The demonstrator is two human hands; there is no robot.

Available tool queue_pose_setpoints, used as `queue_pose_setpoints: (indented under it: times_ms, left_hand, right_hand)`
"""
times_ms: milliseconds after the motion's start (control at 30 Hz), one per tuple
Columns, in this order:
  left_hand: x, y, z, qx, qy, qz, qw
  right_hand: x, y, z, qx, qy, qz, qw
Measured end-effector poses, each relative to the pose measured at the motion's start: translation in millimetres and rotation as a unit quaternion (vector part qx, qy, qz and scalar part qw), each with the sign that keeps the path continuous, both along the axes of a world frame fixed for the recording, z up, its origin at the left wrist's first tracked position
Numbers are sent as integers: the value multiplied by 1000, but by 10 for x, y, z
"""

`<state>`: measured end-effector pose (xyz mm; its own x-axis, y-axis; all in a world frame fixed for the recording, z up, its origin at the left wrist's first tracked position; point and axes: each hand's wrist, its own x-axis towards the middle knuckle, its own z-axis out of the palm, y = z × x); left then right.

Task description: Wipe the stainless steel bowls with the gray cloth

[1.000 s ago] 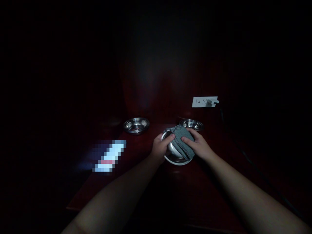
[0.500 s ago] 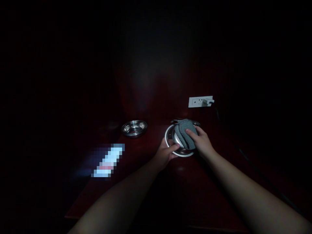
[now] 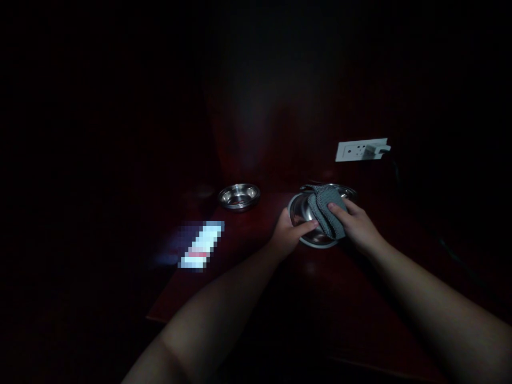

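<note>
My left hand (image 3: 294, 230) grips the near left rim of a shiny metal bowl (image 3: 301, 210), its thumb lying over the bowl's surface. The bowl is tilted and held above the dark red table. A folded grey-green cloth (image 3: 328, 209) is pressed against the bowl by my right hand (image 3: 358, 223), whose fingers are closed on it. The cloth hides much of the bowl. Just behind my right hand, another metal dish (image 3: 347, 191) shows in part.
A second round metal bowl (image 3: 239, 197) stands at the back left of the table (image 3: 256, 277). Left of my arms is a bright pixelated rectangle (image 3: 204, 245). A white wall socket (image 3: 362, 150) with a plug is at the back right; its cable runs down. Surroundings are very dark.
The whole view has shifted, so everything sits farther right and a little higher. The bowl has turned slightly in my hands; both hands keep their holds on the bowl and cloth.
</note>
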<state>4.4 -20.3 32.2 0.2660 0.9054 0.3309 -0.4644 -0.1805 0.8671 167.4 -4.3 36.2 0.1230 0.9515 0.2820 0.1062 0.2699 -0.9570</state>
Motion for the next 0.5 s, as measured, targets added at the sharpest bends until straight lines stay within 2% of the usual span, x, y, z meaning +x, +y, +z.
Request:
queue_pose_setpoints:
  times_ms: [200,500]
  left_hand:
    - [-21,53,-16,11,-2,10,1000]
    - [-30,52,-11,-1,15,23,1000]
  right_hand:
    - [-38,-39,-7,2,0,28,1000]
    - [-65,-71,-6,17,-17,22,999]
